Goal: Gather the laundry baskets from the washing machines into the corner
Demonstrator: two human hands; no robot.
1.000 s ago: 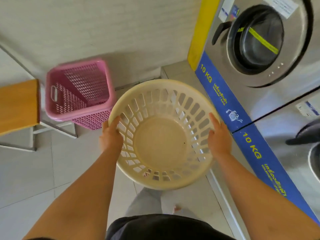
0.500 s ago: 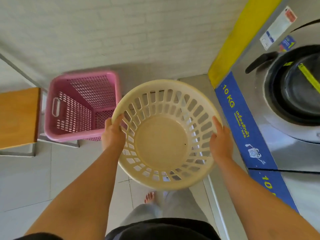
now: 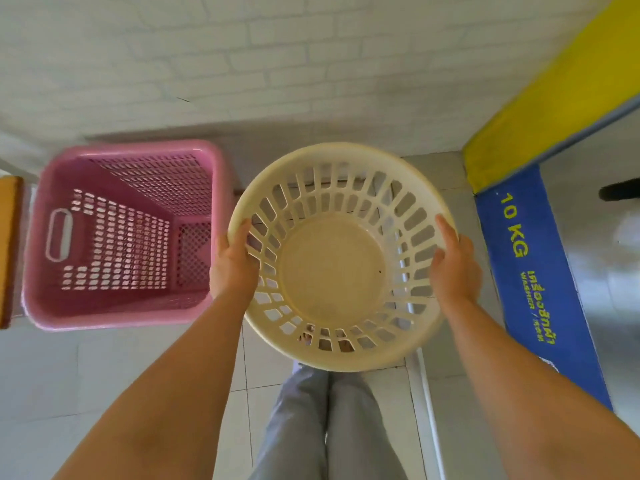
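Note:
I hold a round cream laundry basket (image 3: pixel 332 278) in front of me, above the floor, and it is empty. My left hand (image 3: pixel 232 266) grips its left rim and my right hand (image 3: pixel 454 268) grips its right rim. A square pink laundry basket (image 3: pixel 117 237), also empty, stands on the floor by the white brick wall, just left of the cream one. The washing machine (image 3: pixel 588 271) with a blue "10 KG" panel fills the right edge of the head view.
A wooden bench (image 3: pixel 8 251) shows at the far left, touching the pink basket's side. A yellow strip (image 3: pixel 547 109) runs up the washer's corner. White floor tiles (image 3: pixel 69 375) lie below, with my grey trousers (image 3: pixel 325 427) at the bottom middle.
I have walked closer to the wall. The pink basket and the wall now look larger and nearer, and the washer door has slid out of view to the right. Both hands keep their grip.

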